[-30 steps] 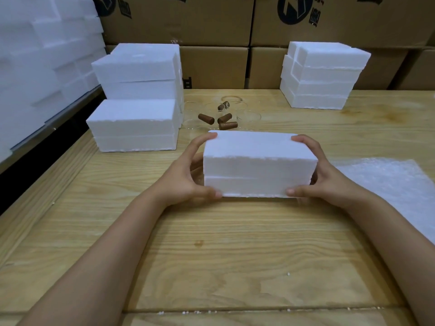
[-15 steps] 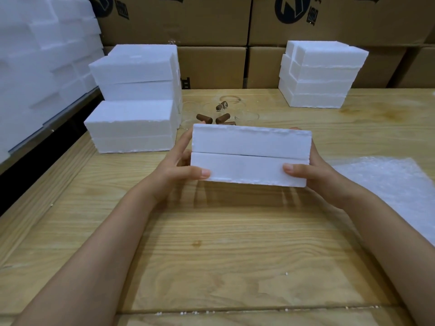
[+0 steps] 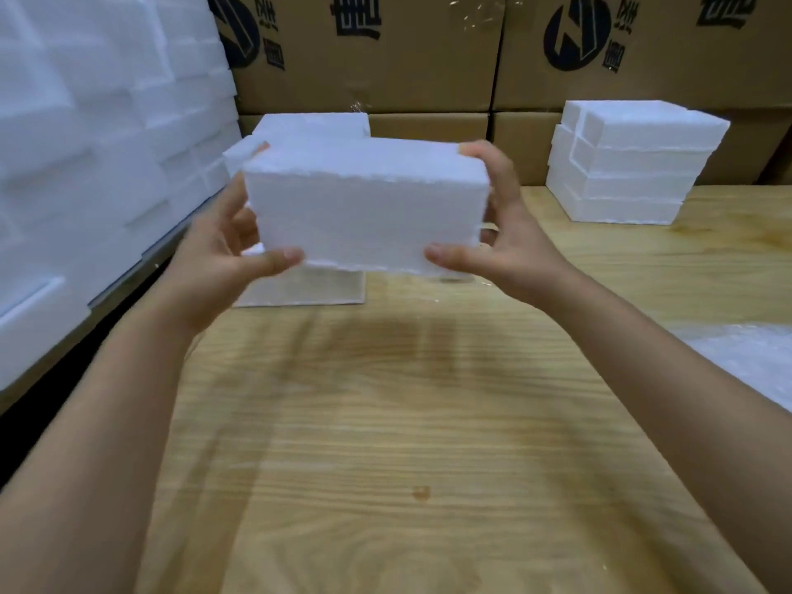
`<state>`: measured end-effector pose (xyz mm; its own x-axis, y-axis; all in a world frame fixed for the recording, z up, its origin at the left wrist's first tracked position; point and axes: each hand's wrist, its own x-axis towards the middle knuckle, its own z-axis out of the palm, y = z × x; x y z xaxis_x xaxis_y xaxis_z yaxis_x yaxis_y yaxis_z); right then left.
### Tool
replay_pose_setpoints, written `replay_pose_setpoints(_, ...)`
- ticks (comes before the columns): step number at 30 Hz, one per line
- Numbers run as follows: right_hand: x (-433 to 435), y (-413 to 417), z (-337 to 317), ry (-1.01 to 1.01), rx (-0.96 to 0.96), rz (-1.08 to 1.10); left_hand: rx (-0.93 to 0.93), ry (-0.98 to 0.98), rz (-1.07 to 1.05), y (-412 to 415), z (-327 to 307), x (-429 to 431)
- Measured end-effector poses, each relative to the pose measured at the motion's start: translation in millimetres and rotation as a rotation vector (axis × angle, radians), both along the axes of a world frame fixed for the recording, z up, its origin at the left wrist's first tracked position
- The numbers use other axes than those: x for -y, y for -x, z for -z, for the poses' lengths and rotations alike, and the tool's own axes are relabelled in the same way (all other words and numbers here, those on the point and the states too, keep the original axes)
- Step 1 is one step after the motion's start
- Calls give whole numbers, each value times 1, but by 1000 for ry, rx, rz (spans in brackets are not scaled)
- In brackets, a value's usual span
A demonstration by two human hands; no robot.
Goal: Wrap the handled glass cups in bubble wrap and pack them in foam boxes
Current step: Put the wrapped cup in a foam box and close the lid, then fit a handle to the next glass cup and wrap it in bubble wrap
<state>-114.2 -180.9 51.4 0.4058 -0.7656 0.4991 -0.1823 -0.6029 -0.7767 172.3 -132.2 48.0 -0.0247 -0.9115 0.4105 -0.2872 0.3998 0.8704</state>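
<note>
Above the wooden table (image 3: 428, 443), we hold the closed foam box (image 3: 364, 207) by its ends, left hand (image 3: 218, 267) and right hand (image 3: 505, 242) curled around it, and squeezing could crumble its brittle edges.

foam box (image 3: 364, 207) | lifted clear of table (image 3: 428, 443) | now held high

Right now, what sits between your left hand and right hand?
A white foam box, gripped at its ends by the left hand and right hand, held above the wooden table; the head view shows it.
</note>
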Motion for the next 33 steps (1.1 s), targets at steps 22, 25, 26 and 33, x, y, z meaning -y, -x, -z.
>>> replay_pose_setpoints(22, 85, -105, 17, -139, -146, 18, 72, -24, -235, -77, 34, 56)
replay_pose_setpoints(25, 83, -104, 19, -135, -181, 27, 32, -41, -262, -71, 37, 53)
replay_pose_setpoints(26, 81, -103, 19, -138, -204, 35, 0, -17, -295, -67, 39, 51)
replay_pose_setpoints(33, 55, -58, 31, 81, 1, 406, 215, 669, -827, 3, 54, 25)
